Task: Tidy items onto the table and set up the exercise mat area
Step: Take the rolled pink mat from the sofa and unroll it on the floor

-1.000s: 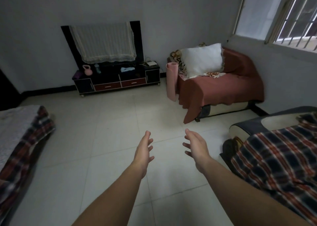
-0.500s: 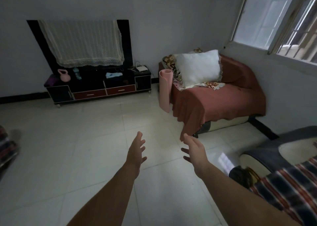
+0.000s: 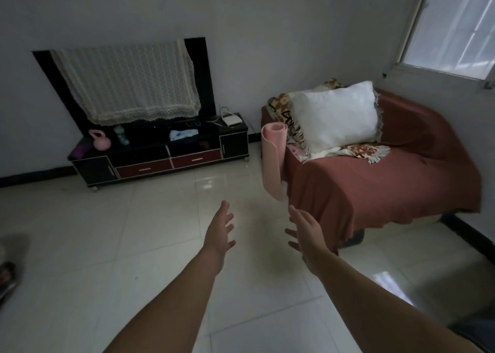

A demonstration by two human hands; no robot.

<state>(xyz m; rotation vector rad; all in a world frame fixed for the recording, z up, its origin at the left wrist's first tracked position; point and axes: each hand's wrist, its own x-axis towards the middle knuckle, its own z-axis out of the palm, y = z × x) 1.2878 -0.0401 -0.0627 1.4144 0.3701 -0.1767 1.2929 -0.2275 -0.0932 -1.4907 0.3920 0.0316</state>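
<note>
Left hand [image 3: 218, 234]: stretched forward over the tiled floor [image 3: 107, 232], fingers straight and a little spread, palm turned to the right, holding nothing.
Right hand [image 3: 305, 234]: stretched forward beside the left one and apart from it, fingers straight and spread, palm turned to the left, holding nothing. In the view it lies in front of the near left corner of the sofa's cover.
Mat [image 3: 272, 159]: pink and rolled up, standing on end on the floor, a little tilted, against the left end of the sofa. It is beyond both hands and touched by neither.
Kettlebell [image 3: 100, 140]: pink, upright with its handle up, on the left part of the counter.
Counter [image 3: 234, 146]: low and black, with two red drawers in the middle and a black door at each end. It stands against the far wall, left of the sofa.
On the counter: a purple thing [image 3: 80, 150] at the left edge just beside the kettlebell, a bottle [image 3: 119, 134] right of the kettlebell, a pale blue cloth [image 3: 183, 134] near the middle, and a white box [image 3: 232, 119] with cables at the right end.
TV [image 3: 199, 71]: on the counter, most of its screen covered by a cream lace cloth [image 3: 128, 87].
Sofa [image 3: 388, 181]: at the right, draped in a red cover.
Pillow [image 3: 337, 117]: white, propped on the sofa's far left part, with a patterned blanket [image 3: 284, 106] behind it.
Window [image 3: 455, 23]: top right, bright.
</note>
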